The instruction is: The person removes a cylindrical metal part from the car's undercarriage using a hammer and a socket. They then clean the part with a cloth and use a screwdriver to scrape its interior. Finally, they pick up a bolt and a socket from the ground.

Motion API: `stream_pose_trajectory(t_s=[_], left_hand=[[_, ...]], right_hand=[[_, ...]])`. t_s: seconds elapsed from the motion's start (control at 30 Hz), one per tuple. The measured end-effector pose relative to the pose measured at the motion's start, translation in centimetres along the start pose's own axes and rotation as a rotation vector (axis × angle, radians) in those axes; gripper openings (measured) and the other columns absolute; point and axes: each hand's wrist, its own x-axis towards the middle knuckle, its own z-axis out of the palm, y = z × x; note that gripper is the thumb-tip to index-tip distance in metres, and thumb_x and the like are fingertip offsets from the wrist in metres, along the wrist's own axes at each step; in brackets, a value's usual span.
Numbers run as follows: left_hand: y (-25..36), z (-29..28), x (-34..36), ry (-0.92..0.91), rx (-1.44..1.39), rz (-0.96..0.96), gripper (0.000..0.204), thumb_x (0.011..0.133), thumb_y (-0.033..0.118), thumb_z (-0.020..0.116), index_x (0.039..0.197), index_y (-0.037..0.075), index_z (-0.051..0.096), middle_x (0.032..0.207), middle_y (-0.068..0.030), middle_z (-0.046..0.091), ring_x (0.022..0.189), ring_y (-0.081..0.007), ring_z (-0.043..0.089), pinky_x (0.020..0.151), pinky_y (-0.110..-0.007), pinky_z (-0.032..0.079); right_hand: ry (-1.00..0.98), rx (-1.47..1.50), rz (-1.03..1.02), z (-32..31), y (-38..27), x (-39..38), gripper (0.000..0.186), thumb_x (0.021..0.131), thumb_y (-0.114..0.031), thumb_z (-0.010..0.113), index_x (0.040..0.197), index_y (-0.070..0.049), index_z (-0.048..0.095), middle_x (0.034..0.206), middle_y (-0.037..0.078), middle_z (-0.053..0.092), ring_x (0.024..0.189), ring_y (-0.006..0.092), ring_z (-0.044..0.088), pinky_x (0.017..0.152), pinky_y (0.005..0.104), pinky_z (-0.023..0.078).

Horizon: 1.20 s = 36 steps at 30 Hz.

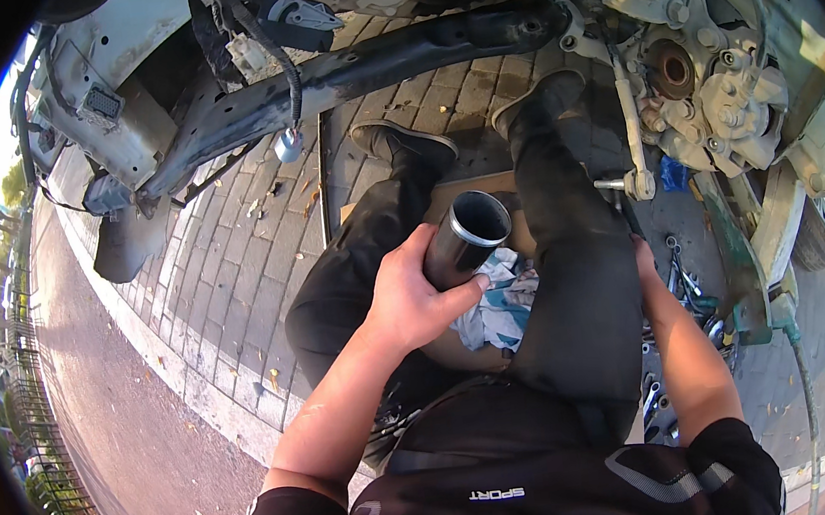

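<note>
Sitting over brick pavement (242,265), with road (115,389) beyond its left edge, facing a stripped car (391,55); clamping the left hand (416,292) round a black tube (458,249) above a cloth (495,311); holding the right hand (643,261) beside the thigh (583,305) near tools (676,265), fingers hidden, grip impossible to tell.

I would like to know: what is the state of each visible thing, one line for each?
Left hand: closed around the tube
Tube: held, upper end open
Right hand: partly hidden by the leg, grip unclear
Cloth: crumpled
Tools: loose, scattered
Cable: hanging down
</note>
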Motion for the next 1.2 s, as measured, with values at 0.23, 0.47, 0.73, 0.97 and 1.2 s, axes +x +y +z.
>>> stream_pose_trajectory(t_s=[0.23,0.47,0.73,0.97,1.2], left_hand=[[-0.2,0.1,1.3,0.093,0.214,0.114,0.062,0.08,0.025,0.096,0.13,-0.001,0.07,0.097,-0.0155,0.082,0.09,-0.0258,0.081,0.088,-0.041,0.064],[0.4,0.5,2.6,0.067,0.376,0.165,0.065,0.075,0.028,0.093,0.129,0.001,0.07,0.111,-0.0225,0.08,0.105,-0.0434,0.081,0.094,-0.049,0.065],[-0.2,-1.2,3.3,0.175,0.606,0.282,0.066,0.069,0.026,0.094,0.128,0.007,0.071,0.113,-0.0181,0.079,0.107,-0.0433,0.079,0.095,-0.052,0.064],[-0.9,-2.3,4.4,0.173,0.657,0.346,0.068,0.066,0.024,0.097,0.126,0.008,0.07,0.111,-0.0162,0.078,0.104,-0.0425,0.078,0.094,-0.051,0.064],[-1.3,-2.2,5.0,0.142,0.676,0.383,0.071,0.066,0.027,0.099,0.126,0.007,0.068,0.11,-0.0169,0.078,0.101,-0.0421,0.077,0.093,-0.051,0.063]], right_hand=[[0.025,0.496,-0.194,-21.1,-11.3,-12.4,0.015,0.105,-0.017,0.075,0.102,-0.004,0.068,0.129,0.012,0.071,0.113,0.0166,0.065,0.087,0.0344,0.049],[-0.745,1.522,-0.105,-21.1,-24.5,-16.5,0.038,0.092,-0.028,0.087,0.125,-0.01,0.08,0.159,0.03,0.06,0.15,0.0497,0.062,0.126,0.0606,0.05],[-0.691,0.567,-0.506,-18.3,-30.6,-10.2,0.011,0.099,-0.008,0.079,0.102,0.002,0.073,0.118,0.016,0.071,0.103,0.0302,0.073,0.094,0.0416,0.058],[-0.815,0.337,-0.623,-18.6,-31.5,-8.1,0.012,0.095,-0.005,0.077,0.101,0.003,0.071,0.117,0.016,0.07,0.101,0.032,0.074,0.092,0.0409,0.06],[-0.82,0.325,-0.597,-18.1,-31.2,-7.7,0.012,0.094,-0.006,0.078,0.099,0.003,0.072,0.116,0.016,0.07,0.097,0.0324,0.074,0.087,0.0409,0.06]])
